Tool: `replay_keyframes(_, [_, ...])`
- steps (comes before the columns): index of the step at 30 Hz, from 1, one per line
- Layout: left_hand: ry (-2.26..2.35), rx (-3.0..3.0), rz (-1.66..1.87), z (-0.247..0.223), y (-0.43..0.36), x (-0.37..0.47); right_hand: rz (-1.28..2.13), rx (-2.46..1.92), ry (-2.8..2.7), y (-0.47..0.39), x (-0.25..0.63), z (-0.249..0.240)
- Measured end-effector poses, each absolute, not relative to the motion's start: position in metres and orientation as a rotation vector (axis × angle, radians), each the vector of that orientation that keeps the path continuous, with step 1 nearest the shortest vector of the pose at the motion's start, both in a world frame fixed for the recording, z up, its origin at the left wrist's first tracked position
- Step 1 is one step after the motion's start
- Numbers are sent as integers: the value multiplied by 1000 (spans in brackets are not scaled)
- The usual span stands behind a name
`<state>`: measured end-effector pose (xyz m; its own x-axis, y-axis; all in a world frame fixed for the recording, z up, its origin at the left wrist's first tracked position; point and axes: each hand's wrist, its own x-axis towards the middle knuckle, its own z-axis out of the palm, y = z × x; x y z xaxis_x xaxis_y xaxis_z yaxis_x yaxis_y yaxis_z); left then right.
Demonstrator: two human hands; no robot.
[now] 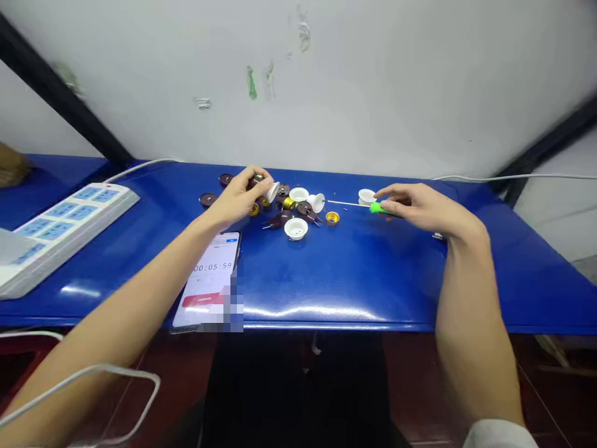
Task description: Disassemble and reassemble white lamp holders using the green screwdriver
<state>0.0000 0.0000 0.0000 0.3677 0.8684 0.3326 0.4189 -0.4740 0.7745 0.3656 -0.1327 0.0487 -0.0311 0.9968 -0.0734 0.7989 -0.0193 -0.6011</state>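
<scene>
My left hand (245, 191) is closed around a white cup-shaped part (273, 191) at the left of the pile of parts. My right hand (405, 202) grips the green handle of a screwdriver (379, 207); its long shaft points left, the tip beside a white part (316, 202) in the pile. Behind the screwdriver handle sits another white cup (367, 196). A white round cup (296, 229) lies at the front of the pile, and a gold ring (333, 218) rests to its right. Dark brown plug pieces (282, 219) with metal prongs lie between the hands.
On the blue table (340, 274), a phone (209, 274) showing a timer lies near the front edge. A white power strip (69, 230) is at the left. A white cable (140, 373) crosses at lower left. The wall (349, 93) stands behind.
</scene>
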Motion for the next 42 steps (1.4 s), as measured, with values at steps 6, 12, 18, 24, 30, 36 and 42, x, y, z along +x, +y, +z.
replay_keyframes(6, [1083, 2020, 1004, -2, 2, -1, 798, -1888, -1965, -130, 370, 43])
replay_keyframes(12, [1075, 2042, 994, -4, 5, -4, 867, -1935, -2036, -126, 364, 41])
replay_keyframes(18, [1065, 2046, 989, 0, 2, -2, 791, -1813, -2081, -125, 356, 37])
replay_keyframes(24, [1042, 2018, 981, 3, -2, 0, 807, -1857, -2105, -123, 355, 34])
replay_keyframes(30, [1037, 2031, 992, 2, -1, 0, 921, -1803, -2130, -125, 354, 39])
replay_keyframes(36, [1021, 2031, 991, 0, 0, 0, 871, -1703, -2155, -130, 354, 45])
replay_keyframes(42, [998, 2018, 994, -1, 0, 0, 904, -1769, -2203, -134, 359, 50])
